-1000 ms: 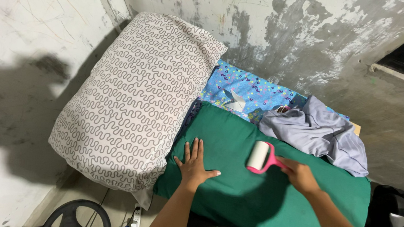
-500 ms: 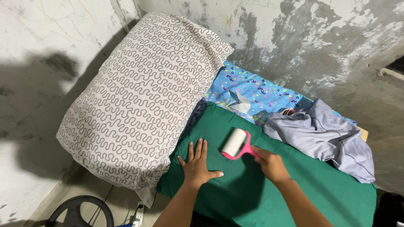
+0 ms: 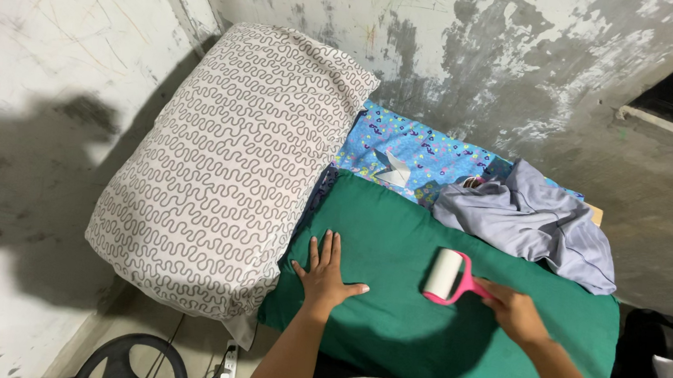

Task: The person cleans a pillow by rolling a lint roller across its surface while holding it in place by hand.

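Lint roller [image 3: 444, 274]: white drum on a pink handle, lying on the green pillow [image 3: 389, 320], mid-surface.
Right hand [image 3: 517, 312]: fingers curled closed around the handle.
Left hand [image 3: 327, 276]: flat, fingers spread, pressing the pillow near its left edge.
Risk: the cover may bunch under the sticky drum if that pressing hand lifts.
Risk: the roller may snag the grey garment [image 3: 533, 222] just beyond.

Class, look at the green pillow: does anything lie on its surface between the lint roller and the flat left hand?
Nothing visible does. The lint roller, held by the right hand, rests on the green pillow, and bare green fabric runs from it to the left hand. The grey cloth lies beyond, at the pillow's far edge.
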